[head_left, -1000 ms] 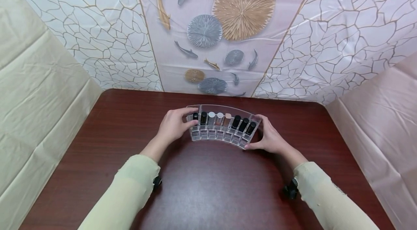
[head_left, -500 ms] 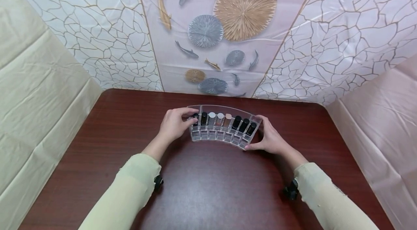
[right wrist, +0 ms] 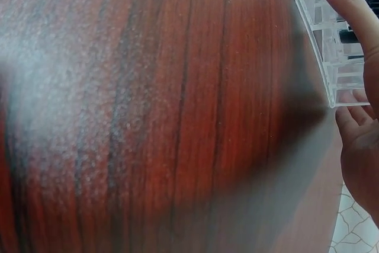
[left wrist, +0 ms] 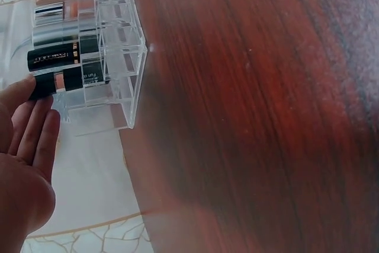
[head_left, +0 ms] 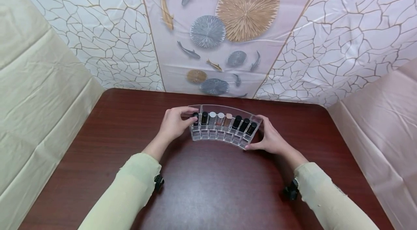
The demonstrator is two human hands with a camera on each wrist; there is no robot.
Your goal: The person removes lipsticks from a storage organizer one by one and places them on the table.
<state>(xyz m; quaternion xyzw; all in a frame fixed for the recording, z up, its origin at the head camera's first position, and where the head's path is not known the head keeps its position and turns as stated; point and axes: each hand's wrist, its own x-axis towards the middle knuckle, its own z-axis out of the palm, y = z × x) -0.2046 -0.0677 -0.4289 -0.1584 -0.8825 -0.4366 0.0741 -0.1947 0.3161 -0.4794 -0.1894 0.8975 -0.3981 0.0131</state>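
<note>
A curved clear acrylic lipstick holder [head_left: 208, 135] stands toward the back of the table. One row of it carries several lipstick tubes with black, white and peach caps; the front row of slots has none. My left hand [head_left: 174, 123] is at the holder's left end, thumb and fingertips pinching the black cap of the end lipstick [left wrist: 58, 84], which sits in its slot. At the opposite end my right hand [head_left: 268, 136] grips the holder, thumb at the front corner and fingers at the back. In the right wrist view, the thumb [right wrist: 346, 4] lies over the clear slots.
The dark red wooden table [head_left: 208, 186] spreads out in front of the holder. Behind it hangs a patterned backdrop [head_left: 208, 63] with fish and round leaf shapes. Pale cloth [head_left: 42, 96] walls in the left side, and another cloth [head_left: 381, 125] the right.
My left thumb has shifted slightly upward onto the end lipstick's cap. The right hand and the holder stay in place.
</note>
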